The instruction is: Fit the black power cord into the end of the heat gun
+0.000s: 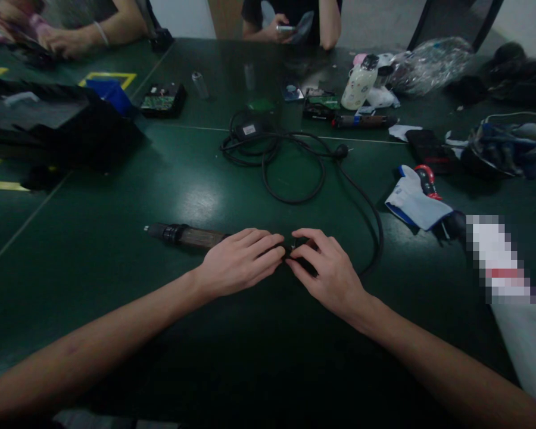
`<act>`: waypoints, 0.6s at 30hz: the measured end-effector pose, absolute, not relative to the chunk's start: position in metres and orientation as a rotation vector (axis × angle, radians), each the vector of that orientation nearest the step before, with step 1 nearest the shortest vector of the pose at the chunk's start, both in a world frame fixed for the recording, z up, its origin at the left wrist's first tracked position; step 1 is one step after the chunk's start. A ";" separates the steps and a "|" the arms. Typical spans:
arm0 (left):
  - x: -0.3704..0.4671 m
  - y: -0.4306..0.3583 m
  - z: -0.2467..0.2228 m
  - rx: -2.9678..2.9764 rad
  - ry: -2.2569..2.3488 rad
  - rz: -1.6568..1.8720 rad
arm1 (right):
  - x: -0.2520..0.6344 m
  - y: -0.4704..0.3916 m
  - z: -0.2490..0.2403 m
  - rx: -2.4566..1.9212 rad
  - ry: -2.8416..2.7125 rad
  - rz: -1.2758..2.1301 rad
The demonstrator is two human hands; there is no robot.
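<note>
An electric screwdriver (201,237) with a dark body lies on the green table, its bit pointing left. My left hand (245,259) is closed over its rear part and hides that end. Close to the left fingertips, my right hand (328,268) pinches a small dark cable connector (300,243), mostly covered by the fingers. A black cable (381,235) runs from behind the right hand up to a loose coil and a power adapter (252,128). Whether connector and screwdriver touch is hidden.
A mains plug (342,151) lies by the coil. Farther back are circuit boards (161,100), a bottle (360,83) and another screwdriver (366,121). Work gloves (415,199) lie at right, a black bin (40,125) at left. Two people sit across the table.
</note>
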State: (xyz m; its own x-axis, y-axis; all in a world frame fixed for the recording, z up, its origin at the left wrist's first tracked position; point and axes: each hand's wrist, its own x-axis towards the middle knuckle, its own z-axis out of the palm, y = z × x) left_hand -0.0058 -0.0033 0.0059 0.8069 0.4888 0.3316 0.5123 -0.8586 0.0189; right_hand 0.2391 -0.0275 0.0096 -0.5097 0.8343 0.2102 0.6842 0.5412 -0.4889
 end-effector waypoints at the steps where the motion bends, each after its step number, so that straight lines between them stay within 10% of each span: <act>1: -0.006 -0.003 0.006 -2.928 -0.797 -0.484 | 0.239 -0.027 0.009 -1.233 -2.362 0.484; 18: -0.006 -0.003 0.007 -2.916 -0.811 -0.522 | 0.239 -0.027 0.011 -1.239 -2.365 0.487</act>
